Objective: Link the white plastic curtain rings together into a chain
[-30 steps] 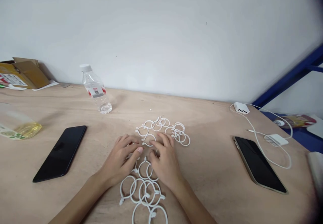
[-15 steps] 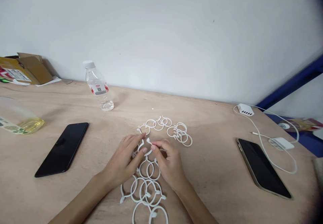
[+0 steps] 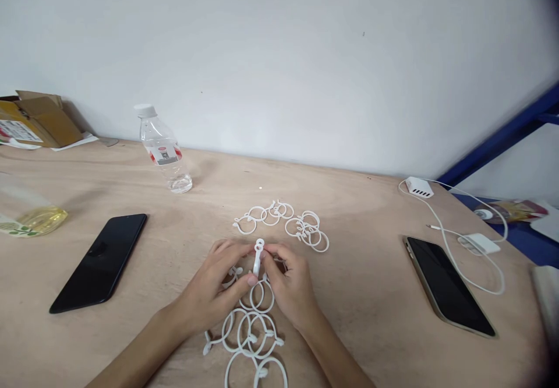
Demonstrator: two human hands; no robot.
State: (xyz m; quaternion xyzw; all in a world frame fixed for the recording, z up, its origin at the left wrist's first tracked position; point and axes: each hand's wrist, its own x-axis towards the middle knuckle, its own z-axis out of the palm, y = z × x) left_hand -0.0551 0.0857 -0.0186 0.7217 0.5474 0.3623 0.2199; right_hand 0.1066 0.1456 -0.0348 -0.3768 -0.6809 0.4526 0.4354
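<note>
Between my two hands, over the middle of the table, a white plastic ring (image 3: 257, 258) is held edge-on, its small eyelets at the top. My left hand (image 3: 220, 286) grips it from the left with thumb and fingers. From the right, my right hand (image 3: 290, 286) pinches the same ring. Several more white rings with eyelet tabs (image 3: 259, 332) lie overlapping on the table below and between my hands; some are partly covered by them. Beyond my fingers, other rings (image 3: 257, 214) lie in a loose row, with another cluster (image 3: 311, 233) to its right.
A black phone (image 3: 100, 263) lies at left, near a bottle of yellow liquid (image 3: 39, 219). A clear water bottle (image 3: 163, 152) stands behind. At right are another phone (image 3: 448, 286), a white charger (image 3: 419, 187) and cables. A cardboard box (image 3: 48, 117) sits at the back left.
The ring was spread with its two ends apart; now its ends are together and it is turned edge-on. My hands have come closer together. The view has shifted slightly.
</note>
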